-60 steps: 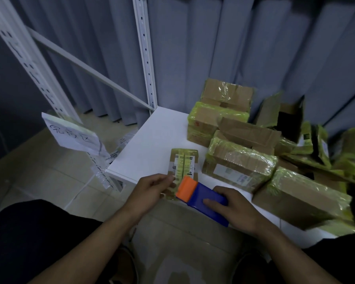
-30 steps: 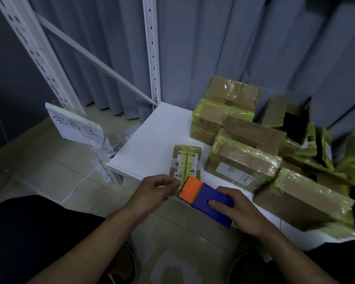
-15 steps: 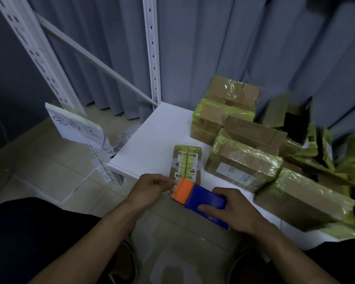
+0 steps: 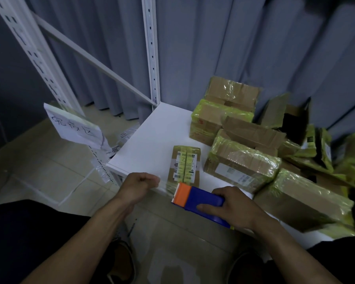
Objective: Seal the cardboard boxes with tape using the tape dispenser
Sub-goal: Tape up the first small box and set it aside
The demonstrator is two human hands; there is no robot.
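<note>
Beside tape dispenser [image 4: 201,201], left hand [image 4: 139,184] moved leftward, pinching tape [image 4: 164,188].

Single head-worn wide-angle view, tilted forward and down.
It looks from just above the left hand [image 4: 139,183] and right hand [image 4: 234,206] at the near edge of a white shelf [image 4: 152,136], grey curtain [image 4: 254,48] behind.

Right grip [image 4: 232,206] around blue-and-orange tape dispenser [image 4: 201,198] at small taped box [image 4: 184,165] on white shelf [image 4: 152,140]; left grip [image 4: 139,184] curled beside.
</note>
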